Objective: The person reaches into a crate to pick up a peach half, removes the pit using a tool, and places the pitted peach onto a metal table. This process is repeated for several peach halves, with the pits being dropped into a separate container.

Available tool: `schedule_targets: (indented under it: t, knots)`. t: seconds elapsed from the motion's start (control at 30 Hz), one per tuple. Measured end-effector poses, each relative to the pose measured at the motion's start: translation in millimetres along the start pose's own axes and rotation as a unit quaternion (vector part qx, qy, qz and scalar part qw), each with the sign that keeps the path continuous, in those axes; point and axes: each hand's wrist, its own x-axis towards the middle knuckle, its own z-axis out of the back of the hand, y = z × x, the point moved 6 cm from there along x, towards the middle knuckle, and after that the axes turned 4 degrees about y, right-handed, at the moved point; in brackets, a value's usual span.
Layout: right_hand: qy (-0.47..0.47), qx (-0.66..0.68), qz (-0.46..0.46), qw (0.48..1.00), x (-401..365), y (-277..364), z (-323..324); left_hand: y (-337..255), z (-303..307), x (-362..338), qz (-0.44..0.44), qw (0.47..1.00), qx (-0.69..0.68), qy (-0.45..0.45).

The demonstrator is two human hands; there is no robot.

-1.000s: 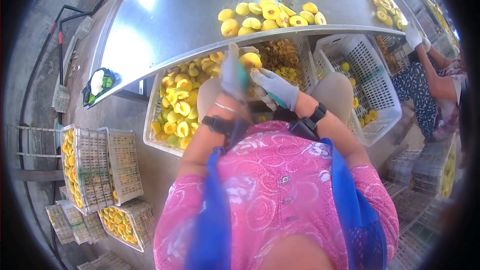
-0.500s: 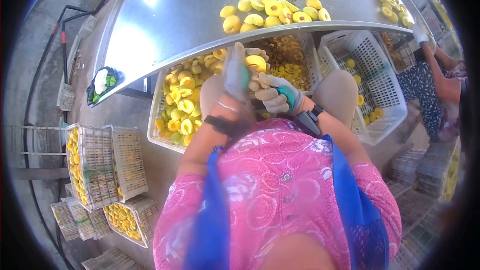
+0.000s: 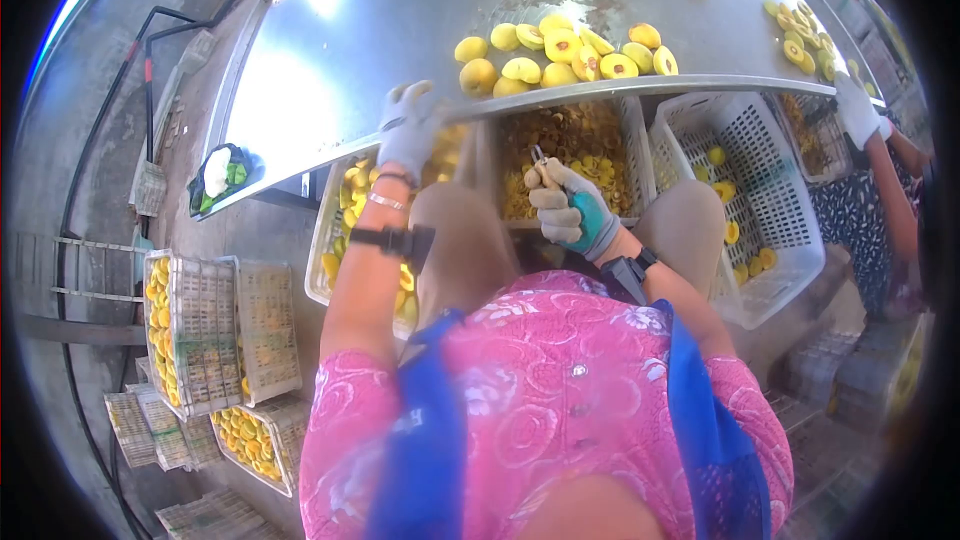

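Note:
My left hand, in a pale glove, is over the near edge of the steel table, slightly blurred. Its fingers look apart, and I see nothing in them. My right hand, in a grey and green glove, is closed around a small hand tool with a looped metal tip that points up. Beneath that tool is a crate of peach scraps. Ahead on the table sits a pile of halved yellow peaches, some showing a reddish pit. A crate of peach halves stands below my left forearm.
A white crate with a few peach halves stands right of my knee. At far right, a co-worker's gloved hand is at the table edge. Stacked crates with peaches stand at left. A dark bag lies at the table's left corner.
My hands were together around a peach half; now they are apart. The left moved up and left to the table edge without the peach. The right stays low, its tool now visible.

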Motion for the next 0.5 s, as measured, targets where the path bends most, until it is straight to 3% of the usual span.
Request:
schedule_targets:
  t: [0.17, 0.27, 0.37, 0.47, 0.5]
  knots:
    - [-0.073, -0.084, 0.024, 0.993, -6.8, 6.3, 11.8, -5.8, -73.4, 79.3, 0.005, 0.983, 0.022, 0.182]
    - [-0.146, -0.138, 0.024, 0.979, -12.0, 7.7, 9.9, -14.5, -80.9, 93.2, 0.088, 0.960, 0.059, 0.258]
    - [-0.213, -0.186, 0.014, 0.959, -10.6, 7.0, 5.5, -19.9, -71.3, 90.8, 0.112, 0.963, 0.075, 0.235]
    - [-0.297, -0.343, 0.012, 0.891, -8.8, 8.3, -13.4, -2.9, -67.9, 76.8, 0.138, 0.966, -0.175, 0.133]
    - [-0.325, -0.408, 0.013, 0.853, -8.7, 8.7, -18.5, -2.3, -68.3, 71.0, 0.149, 0.916, -0.351, 0.121]
